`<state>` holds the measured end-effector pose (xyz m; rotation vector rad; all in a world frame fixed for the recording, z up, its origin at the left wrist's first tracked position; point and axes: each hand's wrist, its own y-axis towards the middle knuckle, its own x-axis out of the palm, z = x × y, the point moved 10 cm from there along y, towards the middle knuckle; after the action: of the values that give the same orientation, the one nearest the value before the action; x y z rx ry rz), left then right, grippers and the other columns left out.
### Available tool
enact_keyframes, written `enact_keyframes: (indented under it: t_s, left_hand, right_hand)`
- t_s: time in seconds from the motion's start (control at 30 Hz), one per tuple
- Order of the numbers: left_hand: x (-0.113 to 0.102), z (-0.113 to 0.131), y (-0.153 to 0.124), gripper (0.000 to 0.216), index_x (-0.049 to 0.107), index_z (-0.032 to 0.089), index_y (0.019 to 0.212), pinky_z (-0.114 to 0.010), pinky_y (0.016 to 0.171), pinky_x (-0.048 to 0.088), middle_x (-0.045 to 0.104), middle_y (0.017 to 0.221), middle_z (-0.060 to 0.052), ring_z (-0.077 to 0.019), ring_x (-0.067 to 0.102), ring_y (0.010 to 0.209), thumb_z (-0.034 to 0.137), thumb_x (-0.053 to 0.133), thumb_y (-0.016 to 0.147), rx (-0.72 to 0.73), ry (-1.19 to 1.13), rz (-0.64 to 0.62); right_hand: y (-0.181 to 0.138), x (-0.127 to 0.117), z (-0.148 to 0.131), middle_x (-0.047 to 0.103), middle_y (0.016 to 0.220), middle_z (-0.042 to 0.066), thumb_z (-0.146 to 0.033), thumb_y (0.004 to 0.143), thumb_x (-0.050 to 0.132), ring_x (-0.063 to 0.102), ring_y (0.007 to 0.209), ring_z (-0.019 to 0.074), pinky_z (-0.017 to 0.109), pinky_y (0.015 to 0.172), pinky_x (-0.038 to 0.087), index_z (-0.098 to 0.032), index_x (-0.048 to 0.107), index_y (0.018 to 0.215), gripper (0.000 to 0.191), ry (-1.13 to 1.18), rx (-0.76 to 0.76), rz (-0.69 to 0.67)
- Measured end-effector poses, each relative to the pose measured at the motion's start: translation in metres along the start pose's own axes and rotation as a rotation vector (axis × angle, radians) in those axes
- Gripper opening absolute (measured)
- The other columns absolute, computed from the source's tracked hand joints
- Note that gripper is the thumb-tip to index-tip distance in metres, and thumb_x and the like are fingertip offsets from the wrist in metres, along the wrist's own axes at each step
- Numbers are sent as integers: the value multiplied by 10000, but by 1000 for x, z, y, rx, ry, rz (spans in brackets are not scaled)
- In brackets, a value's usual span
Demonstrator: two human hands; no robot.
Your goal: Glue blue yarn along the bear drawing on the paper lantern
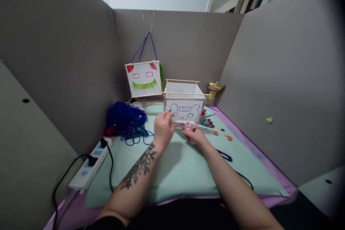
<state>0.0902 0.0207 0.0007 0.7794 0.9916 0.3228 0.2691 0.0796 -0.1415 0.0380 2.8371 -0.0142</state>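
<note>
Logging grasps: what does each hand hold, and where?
Right hand grips the pink glue gun by its handle; left hand seems to pinch a thin stick.

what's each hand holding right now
left hand: closed, apparently pinching a thin stick
right hand: closed on the pink glue gun

Glue gun [185,124] handle hidden by right hand [196,136].

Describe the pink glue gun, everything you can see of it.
The pink glue gun looks plastic and small, held roughly level above the green mat, before the paper box. A red light glows on its side. The right hand grips it from below; its front end reaches toward the left hand.
</note>
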Motion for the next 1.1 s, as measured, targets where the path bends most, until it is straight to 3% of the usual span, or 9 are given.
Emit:
enact_keyframes:
  t_s: [0.03, 0.1, 0.17, 0.23, 0.33, 0.43, 0.53, 0.7, 1.1]
  left_hand:
    - [-2, -30, 3, 304, 655, 171, 1038, -326, 885, 454, 670, 1031, -116, -207, 597, 990, 124, 399, 880, -164, 70, -52]
    - [13, -76, -2, 286, 662, 170, 1014, -311, 817, 472, 678, 1003, -115, -218, 620, 941, 142, 416, 871, -360, 190, -321]
    - [36, -99, -18, 259, 688, 160, 967, -303, 808, 473, 680, 1009, -132, -233, 625, 956, 223, 456, 872, -403, 271, -602]
    - [57, -102, -32, 287, 704, 159, 967, -305, 837, 470, 670, 1049, -142, -248, 612, 1005, 331, 500, 861, -351, 295, -746]
    - [76, -92, -38, 342, 706, 172, 1003, -327, 861, 473, 651, 1101, -136, -278, 585, 1061, 417, 551, 821, -266, 303, -762]
    - [83, -88, -37, 285, 710, 173, 998, -322, 862, 475, 661, 1085, -134, -267, 591, 1057, 306, 519, 833, -242, 328, -746]
    - [78, -94, -33, 295, 724, 193, 962, -305, 845, 475, 691, 1028, -125, -240, 619, 1012, 201, 457, 837, -276, 311, -741]
    - [60, -106, -29, 288, 715, 207, 948, -306, 773, 491, 714, 977, -114, -251, 652, 945, 226, 451, 834, -357, 277, -722]
    - [49, -112, -27, 304, 675, 188, 972, -287, 746, 492, 708, 989, -117, -247, 654, 943, 242, 393, 871, -423, 293, -668]
  right_hand:
    - [1, -2, 4, 526, 497, -18, -413, 612, 690, 456, 453, 109, 229, 442, 348, -165, 572, 644, 277, 19, 12, -10]
    - [2, 0, 7, 536, 502, -13, -424, 612, 689, 462, 456, 107, 222, 437, 344, -159, 576, 635, 290, 46, 30, -25]
    - [1, 4, 8, 544, 506, -8, -427, 625, 685, 468, 460, 106, 217, 434, 342, -156, 581, 633, 291, 43, 41, -43]
    - [-1, 5, 6, 545, 502, -9, -429, 638, 686, 467, 455, 106, 216, 429, 343, -155, 593, 653, 290, 13, 42, -49]
    - [-4, 3, 2, 571, 529, -7, -431, 647, 700, 486, 466, 117, 223, 440, 370, -152, 643, 780, 315, -28, 38, -27]
    - [-5, 0, -2, 645, 642, 21, -437, 662, 700, 552, 545, 145, 239, 502, 429, -167, 677, 909, 367, -95, 29, 0]
    - [-5, 0, -9, 700, 822, 42, -461, 696, 675, 626, 736, 194, 264, 637, 485, -204, 702, 941, 356, -240, -23, 4]
    - [-4, 4, -16, 715, 956, 42, -485, 742, 634, 636, 924, 247, 319, 813, 492, -237, 714, 1014, 378, -392, -37, -6]
    - [1, 12, -16, 721, 992, 48, -441, 759, 623, 641, 967, 251, 324, 887, 481, -227, 717, 1038, 364, -385, -75, -12]
